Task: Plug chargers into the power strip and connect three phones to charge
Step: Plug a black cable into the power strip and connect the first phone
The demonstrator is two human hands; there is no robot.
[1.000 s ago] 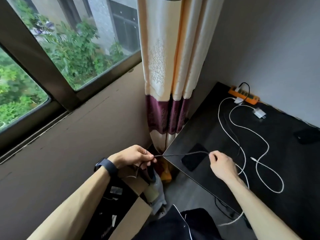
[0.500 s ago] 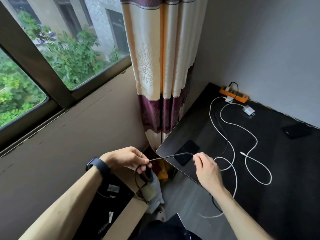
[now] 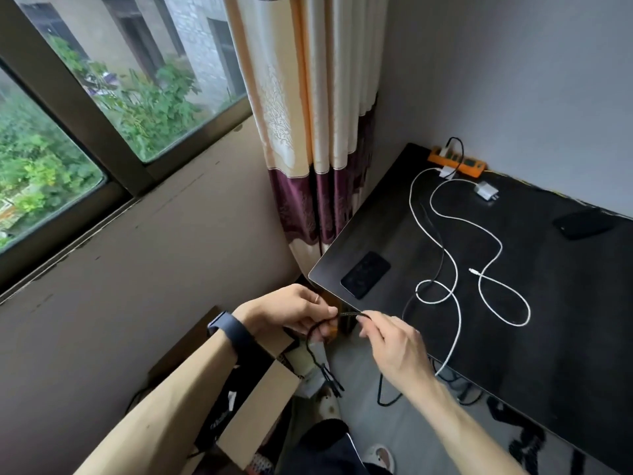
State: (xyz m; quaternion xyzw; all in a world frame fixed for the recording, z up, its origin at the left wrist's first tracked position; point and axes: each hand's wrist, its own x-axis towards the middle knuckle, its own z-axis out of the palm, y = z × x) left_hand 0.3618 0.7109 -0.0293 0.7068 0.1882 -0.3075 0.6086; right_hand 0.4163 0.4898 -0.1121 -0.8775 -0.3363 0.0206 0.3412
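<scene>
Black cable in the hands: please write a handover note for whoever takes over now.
Left hand and right hand both pinch the black cable beside the table.
Orange power strip lies at its far edge, a white charger loose beside it.
Near phone and far phone lie on the table, no cable attached; a third is unseen.
Done: white cable laid out.
Left: plug chargers, connect phones.

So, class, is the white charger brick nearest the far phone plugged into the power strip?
No, the white charger brick lies on the table, apart from the orange power strip.
</scene>
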